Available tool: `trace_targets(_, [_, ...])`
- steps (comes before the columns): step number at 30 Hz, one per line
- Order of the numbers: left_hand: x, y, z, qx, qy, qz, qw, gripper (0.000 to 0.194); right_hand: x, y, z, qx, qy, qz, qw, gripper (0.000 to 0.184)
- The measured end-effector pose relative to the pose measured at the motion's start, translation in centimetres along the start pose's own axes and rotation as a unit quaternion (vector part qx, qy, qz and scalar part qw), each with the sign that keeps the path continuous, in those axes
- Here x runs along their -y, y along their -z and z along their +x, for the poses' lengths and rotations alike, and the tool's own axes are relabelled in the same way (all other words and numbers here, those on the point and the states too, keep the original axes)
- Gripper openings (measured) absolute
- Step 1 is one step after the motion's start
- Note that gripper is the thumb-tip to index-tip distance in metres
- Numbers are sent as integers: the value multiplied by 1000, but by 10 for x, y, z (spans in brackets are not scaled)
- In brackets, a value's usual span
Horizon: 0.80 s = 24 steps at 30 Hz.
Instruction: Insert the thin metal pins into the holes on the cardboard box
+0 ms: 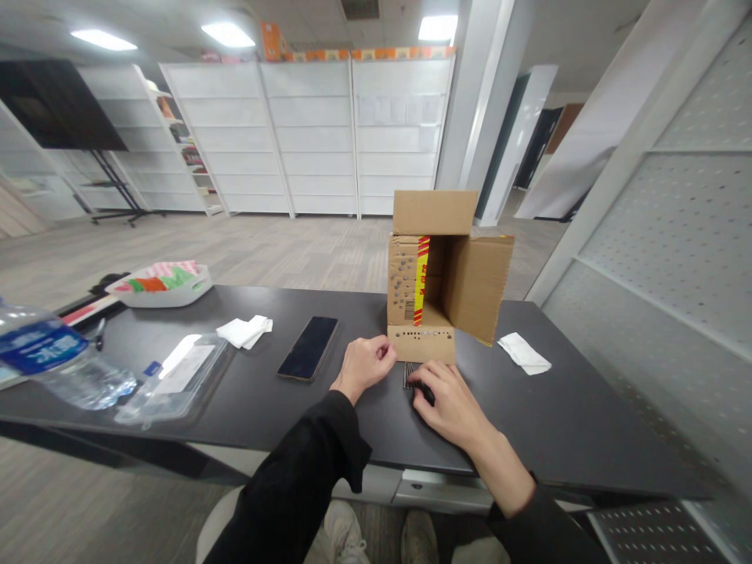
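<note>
An open cardboard box (446,274) lies on its side on the dark table (558,423), its flaps spread and a yellow-red strip on its left inner wall. My left hand (364,366) rests on the table just left of the box's bottom flap, fingers curled, nothing visible in it. My right hand (446,403) lies flat in front of that flap, covering a small dark object (407,376) with thin metal tines that stick out at my fingertips. Whether the fingers grip it is unclear.
A black phone (309,348) lies left of my hands. Folded white tissues (245,330) and another tissue (524,352) sit on either side. A clear plastic case (176,376), a water bottle (52,356) and a white tray (161,283) occupy the table's left end.
</note>
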<state>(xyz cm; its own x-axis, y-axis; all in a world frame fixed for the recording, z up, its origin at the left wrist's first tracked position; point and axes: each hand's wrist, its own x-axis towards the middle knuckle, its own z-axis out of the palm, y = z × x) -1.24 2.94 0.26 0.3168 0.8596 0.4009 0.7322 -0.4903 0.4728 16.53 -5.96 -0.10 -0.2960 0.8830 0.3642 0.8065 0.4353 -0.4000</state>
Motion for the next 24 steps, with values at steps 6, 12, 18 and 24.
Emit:
trace_targets(6, [-1, 0, 0, 4, 2, 2, 1000, 34, -2, -2, -1, 2, -4, -1, 1000, 19])
trace_targets(12, [2, -2, -1, -4, -6, 2, 1000, 34, 0, -1, -1, -1, -15, -11, 1000, 22])
trace_targets(18, [3, -4, 1, -8, -6, 2, 1000, 33, -1, -2, 0, 3, -10, -10, 1000, 22])
trace_targets(24, [2, -2, 1, -4, -9, -7, 1000, 34, 0, -1, 0, -3, -6, -10, 1000, 22])
